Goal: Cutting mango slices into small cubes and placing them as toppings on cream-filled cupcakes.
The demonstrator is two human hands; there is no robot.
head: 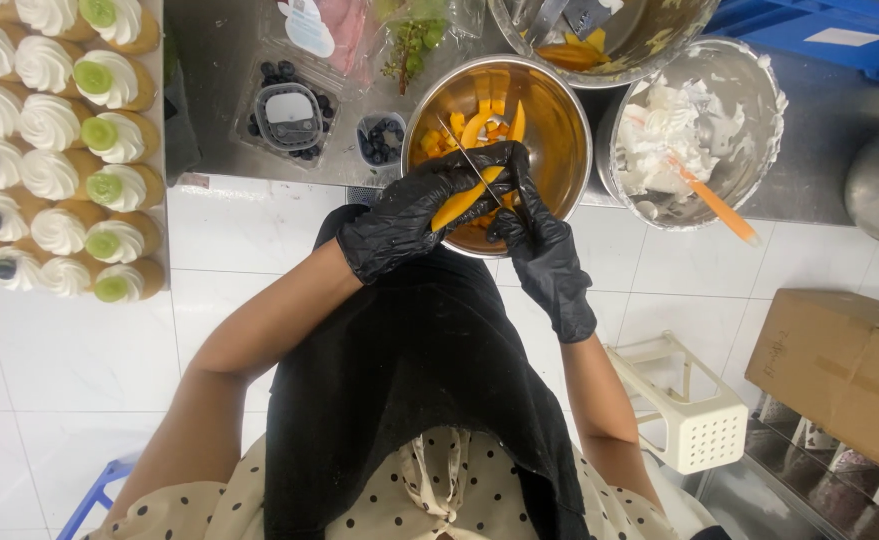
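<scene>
Left hand [409, 215] is gripping the orange fruit slice [464, 203], fingers curled tight around it, directly over the steel bowl [559, 120] of cut pieces. Right hand [539, 250], at the bowl's near rim, is pinching the knife [474, 165], fingers clamped on the handle, blade lying across the slice. Judgement: keep strokes short and angled away from the left thumb (gloves look slick), and stay over the bowl so pieces are dropping in. Cream bowl [759, 90] is sitting right of the steel bowl, 2 blueberry tubs [289, 115] left of it
</scene>
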